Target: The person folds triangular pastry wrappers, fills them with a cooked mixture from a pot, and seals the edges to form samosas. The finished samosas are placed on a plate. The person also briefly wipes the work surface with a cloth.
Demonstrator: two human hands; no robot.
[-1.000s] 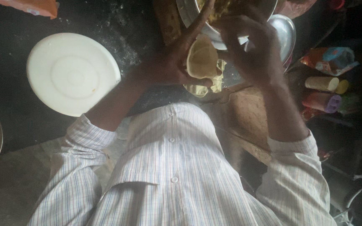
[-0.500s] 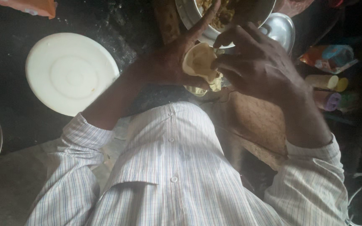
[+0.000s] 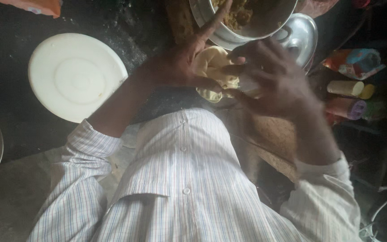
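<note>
The left hand (image 3: 182, 67) is cradling a pale piece of dough (image 3: 216, 71) in its cupped palm, one finger stretching up over the rim of the steel bowl (image 3: 247, 38) of yellowish filling, and the dough is sitting just below that bowl. The right hand (image 3: 274, 83) is curling in from the other side, its fingertips (image 3: 234, 60) pinching the dough's edge. A round white lid (image 3: 75, 76) is lying well to the left of the bowl, while a steel lid (image 3: 298, 36) is resting just beside the bowl's right edge.

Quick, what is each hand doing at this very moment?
Left hand: cupped under a piece of pale dough, holding it, first finger stretched out.
Right hand: fingers pinching the same dough, partly closed.
</note>
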